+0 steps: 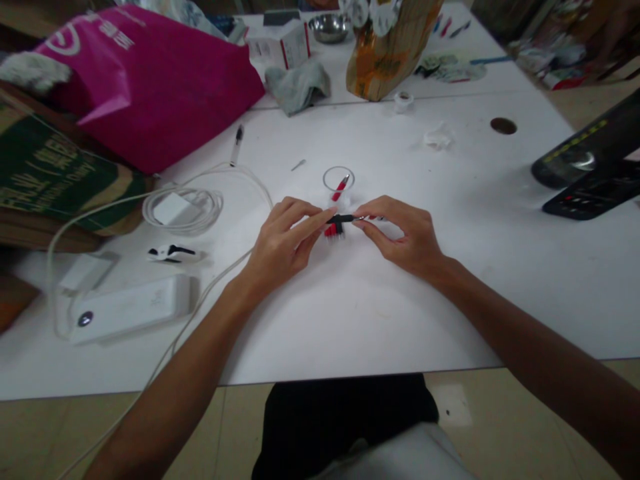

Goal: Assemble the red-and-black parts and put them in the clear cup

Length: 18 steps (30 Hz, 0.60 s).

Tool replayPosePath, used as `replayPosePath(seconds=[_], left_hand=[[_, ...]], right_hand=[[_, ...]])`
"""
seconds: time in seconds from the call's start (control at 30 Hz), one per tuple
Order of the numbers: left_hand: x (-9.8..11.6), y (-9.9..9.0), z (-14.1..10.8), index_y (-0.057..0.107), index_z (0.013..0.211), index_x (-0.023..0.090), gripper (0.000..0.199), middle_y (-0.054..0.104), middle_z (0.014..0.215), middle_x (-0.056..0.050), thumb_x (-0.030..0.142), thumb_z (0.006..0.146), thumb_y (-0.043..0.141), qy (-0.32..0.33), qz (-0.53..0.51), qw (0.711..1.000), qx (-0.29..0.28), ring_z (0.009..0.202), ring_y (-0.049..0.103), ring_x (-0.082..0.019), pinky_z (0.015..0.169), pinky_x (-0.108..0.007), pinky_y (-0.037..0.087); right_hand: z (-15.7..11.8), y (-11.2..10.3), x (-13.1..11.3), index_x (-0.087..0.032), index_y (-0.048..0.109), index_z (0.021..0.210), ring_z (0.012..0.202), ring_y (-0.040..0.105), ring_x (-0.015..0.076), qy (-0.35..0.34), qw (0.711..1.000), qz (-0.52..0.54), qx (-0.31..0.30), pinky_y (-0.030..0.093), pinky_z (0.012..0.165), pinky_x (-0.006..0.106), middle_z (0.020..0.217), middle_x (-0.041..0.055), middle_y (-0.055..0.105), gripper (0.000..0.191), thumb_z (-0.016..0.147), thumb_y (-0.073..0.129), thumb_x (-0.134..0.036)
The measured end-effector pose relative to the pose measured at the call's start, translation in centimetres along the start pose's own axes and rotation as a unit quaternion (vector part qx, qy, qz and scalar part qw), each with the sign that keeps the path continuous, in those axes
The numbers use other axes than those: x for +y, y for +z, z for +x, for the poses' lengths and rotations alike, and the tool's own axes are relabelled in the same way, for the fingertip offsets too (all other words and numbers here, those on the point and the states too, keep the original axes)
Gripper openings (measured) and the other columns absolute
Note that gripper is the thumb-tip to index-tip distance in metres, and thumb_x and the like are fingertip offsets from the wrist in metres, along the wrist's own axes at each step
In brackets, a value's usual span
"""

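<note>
Between my two hands a slim black pen part (pixel 342 219) is held level above the white table (pixel 380 327). The fingers of my left hand (pixel 290 237) pinch its left end. At its right end, my right hand (pixel 405 233) closes thumb and forefinger on a small silvery tip. Just beyond the hands, a red pen (pixel 341 187) lies across a clear round container (pixel 330 175). Several red and black pen pieces (pixel 334 231) lie right below the held part, partly hidden by my left fingers.
Left of my hands are a coiled white cable (pixel 215 212), a white power bank (pixel 135 308) and a black-and-white tool (pixel 174 253). A magenta bag (pixel 160 80) stands at the back left. A dark bottle (pixel 585 150) and a black device (pixel 590 193) are at the right.
</note>
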<state>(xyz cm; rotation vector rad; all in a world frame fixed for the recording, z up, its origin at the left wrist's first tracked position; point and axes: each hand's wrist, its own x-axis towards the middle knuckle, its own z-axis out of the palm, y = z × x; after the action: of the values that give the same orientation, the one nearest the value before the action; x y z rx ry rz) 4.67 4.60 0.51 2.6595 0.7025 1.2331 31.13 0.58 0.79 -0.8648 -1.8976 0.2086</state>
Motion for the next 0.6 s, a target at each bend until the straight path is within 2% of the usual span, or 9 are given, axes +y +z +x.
replayPosePath(seconds=[0.6], left_hand=[[0.14,-0.18,0.17,0.067,0.154,0.031,0.046,0.078,0.112,-0.009,0.018,0.109,0.067,0.010,0.006,1.000,0.000,0.100,0.068,-0.023,0.089,-0.042,0.056]], right_hand=[[0.09,-0.10,-0.05,-0.026,0.078,0.117,0.095,0.082,0.0216,-0.010,1.000,-0.013,-0.002,0.068,0.087,0.037,0.106,0.0047,0.086,0.014,0.105,0.074,-0.019]])
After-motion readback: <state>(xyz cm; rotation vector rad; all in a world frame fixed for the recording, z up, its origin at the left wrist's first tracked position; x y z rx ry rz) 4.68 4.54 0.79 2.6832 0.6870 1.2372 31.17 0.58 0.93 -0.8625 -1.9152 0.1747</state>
